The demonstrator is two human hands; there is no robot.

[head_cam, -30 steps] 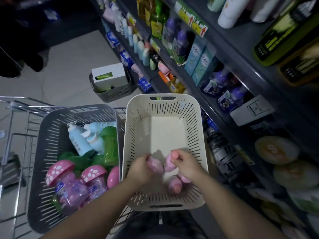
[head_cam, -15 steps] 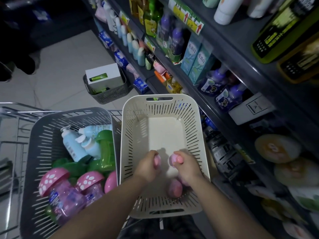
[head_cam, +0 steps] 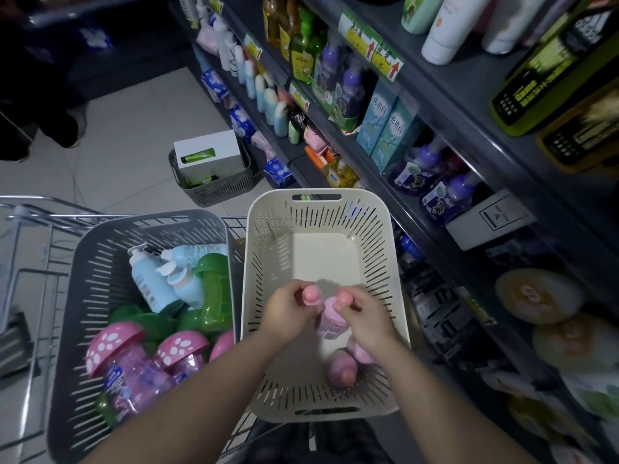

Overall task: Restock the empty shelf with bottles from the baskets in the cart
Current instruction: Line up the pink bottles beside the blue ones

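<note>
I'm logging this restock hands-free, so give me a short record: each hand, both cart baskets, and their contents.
left hand: grips a pink bottle by its cap
right hand: grips a second pink bottle by its cap
cream basket: both hands inside; loose pink bottles lie at its near end
grey basket: left of the cream one; holds light blue bottles, green bottles, mushroom-capped pink bottles
</note>
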